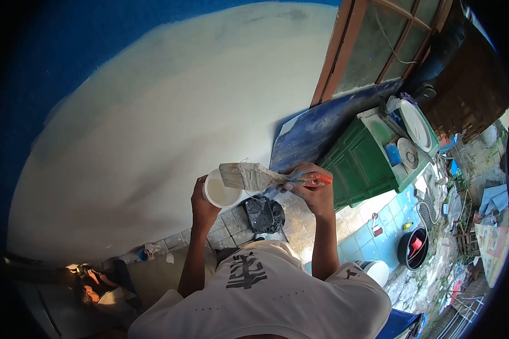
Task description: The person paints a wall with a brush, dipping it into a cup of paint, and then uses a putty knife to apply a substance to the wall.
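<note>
A white cup [223, 195] with its open top facing up is gripped around its left side by my left hand [204, 204]. My right hand [313, 195] is closed around the red handle of a wide paintbrush [254, 177]. The brush lies level, its paint-caked bristles pointing left over the right part of the cup's rim. Whether the bristles touch the rim I cannot tell. Behind both hands stands a wall [169, 101] with a large whitish painted area bordered by blue.
A green cabinet [359, 161] at the right carries lids and cans. Beside it are a blue board [305, 138] and a brown window frame [337, 51]. A black bag [264, 214] sits on the floor below my hands. A black basin [413, 248] stands at the lower right.
</note>
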Available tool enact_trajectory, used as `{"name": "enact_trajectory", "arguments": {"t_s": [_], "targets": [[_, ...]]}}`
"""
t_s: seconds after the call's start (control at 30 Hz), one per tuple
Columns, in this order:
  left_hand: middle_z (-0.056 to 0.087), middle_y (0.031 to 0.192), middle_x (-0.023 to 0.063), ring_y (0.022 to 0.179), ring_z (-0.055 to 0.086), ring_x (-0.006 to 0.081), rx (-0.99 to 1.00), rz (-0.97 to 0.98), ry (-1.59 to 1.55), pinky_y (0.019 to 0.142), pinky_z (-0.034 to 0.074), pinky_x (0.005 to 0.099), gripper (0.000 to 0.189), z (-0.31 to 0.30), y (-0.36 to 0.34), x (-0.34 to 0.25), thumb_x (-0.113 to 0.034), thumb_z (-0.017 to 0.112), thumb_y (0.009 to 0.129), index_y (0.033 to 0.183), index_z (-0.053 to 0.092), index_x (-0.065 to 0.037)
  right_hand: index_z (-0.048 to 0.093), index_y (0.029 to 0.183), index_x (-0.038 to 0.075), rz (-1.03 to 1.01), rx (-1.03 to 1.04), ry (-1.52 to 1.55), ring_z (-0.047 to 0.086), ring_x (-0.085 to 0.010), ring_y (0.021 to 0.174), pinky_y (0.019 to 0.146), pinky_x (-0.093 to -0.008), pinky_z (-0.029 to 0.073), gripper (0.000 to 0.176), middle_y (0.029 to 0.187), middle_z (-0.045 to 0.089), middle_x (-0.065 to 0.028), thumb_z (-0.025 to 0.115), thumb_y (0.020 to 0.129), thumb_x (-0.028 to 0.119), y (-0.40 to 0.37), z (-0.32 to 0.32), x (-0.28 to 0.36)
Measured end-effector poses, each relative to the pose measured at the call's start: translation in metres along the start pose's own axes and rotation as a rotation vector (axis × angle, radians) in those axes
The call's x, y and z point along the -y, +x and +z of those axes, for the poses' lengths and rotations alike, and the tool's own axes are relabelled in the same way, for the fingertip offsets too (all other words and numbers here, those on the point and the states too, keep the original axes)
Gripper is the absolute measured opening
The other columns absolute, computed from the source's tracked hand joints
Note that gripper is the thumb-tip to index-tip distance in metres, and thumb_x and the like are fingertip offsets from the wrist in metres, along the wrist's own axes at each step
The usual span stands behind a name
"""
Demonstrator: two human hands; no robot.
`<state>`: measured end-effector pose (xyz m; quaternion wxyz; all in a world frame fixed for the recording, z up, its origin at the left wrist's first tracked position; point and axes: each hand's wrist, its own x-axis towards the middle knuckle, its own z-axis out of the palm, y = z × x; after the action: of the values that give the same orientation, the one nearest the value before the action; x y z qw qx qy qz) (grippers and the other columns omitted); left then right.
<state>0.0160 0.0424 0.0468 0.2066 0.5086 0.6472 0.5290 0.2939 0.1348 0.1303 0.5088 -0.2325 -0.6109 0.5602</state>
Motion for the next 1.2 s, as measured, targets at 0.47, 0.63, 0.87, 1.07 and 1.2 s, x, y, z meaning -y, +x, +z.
{"name": "enact_trajectory", "arguments": {"t_s": [0.47,0.63,0.87,1.07,1.2], "targets": [[0.062,0.119,0.0125,0.112,0.063,0.0293,-0.134,0.291,0.040,0.097,0.051,0.0385,0.064,0.002,0.016,-0.013,0.004,0.085,0.065,0.121,0.057,-0.005,0.061,0.088,-0.002,-0.112,-0.192,0.000,0.069,-0.0176,0.073,0.062,-0.0272,0.053,0.029,0.083,0.071,-0.0160,0.088,0.079,0.004,-0.011,0.014,0.019],[0.062,0.119,0.0116,0.113,0.062,0.0278,-0.170,0.373,0.030,0.099,0.050,0.0384,0.062,0.003,0.020,-0.017,0.003,0.086,0.066,0.121,0.058,-0.007,0.066,0.084,-0.001,-0.295,-0.151,-0.365,0.062,-0.0103,0.062,0.054,-0.0246,0.046,0.031,0.079,0.070,-0.0105,0.093,0.073,0.009,-0.013,0.025,0.033],[0.059,0.124,0.0124,0.116,0.060,0.0281,-0.193,0.393,0.030,0.099,0.050,0.0386,0.064,0.002,0.023,-0.029,-0.001,0.089,0.066,0.123,0.058,-0.007,0.072,0.087,-0.002,-0.367,-0.001,-0.483,0.069,-0.0173,0.065,0.055,-0.0259,0.051,0.028,0.080,0.071,-0.0115,0.093,0.069,0.005,-0.023,0.057,0.036],[0.057,0.127,0.0114,0.118,0.059,0.0268,-0.207,0.481,0.044,0.099,0.050,0.0391,0.068,-0.004,0.026,-0.039,-0.005,0.092,0.065,0.124,0.058,-0.008,0.074,0.090,0.003,-0.433,0.035,-0.597,0.070,-0.0154,0.064,0.053,-0.0274,0.054,0.025,0.081,0.069,-0.0071,0.091,0.073,0.008,-0.033,0.079,0.035],[0.058,0.127,0.0122,0.119,0.059,0.0269,-0.227,0.524,0.061,0.100,0.050,0.0403,0.067,-0.007,0.027,-0.039,-0.011,0.093,0.067,0.124,0.058,-0.007,0.071,0.087,0.005,-0.418,0.023,-0.582,0.071,-0.0180,0.064,0.053,-0.0292,0.056,0.023,0.082,0.068,-0.0060,0.090,0.074,0.009,-0.035,0.089,0.038]]}}
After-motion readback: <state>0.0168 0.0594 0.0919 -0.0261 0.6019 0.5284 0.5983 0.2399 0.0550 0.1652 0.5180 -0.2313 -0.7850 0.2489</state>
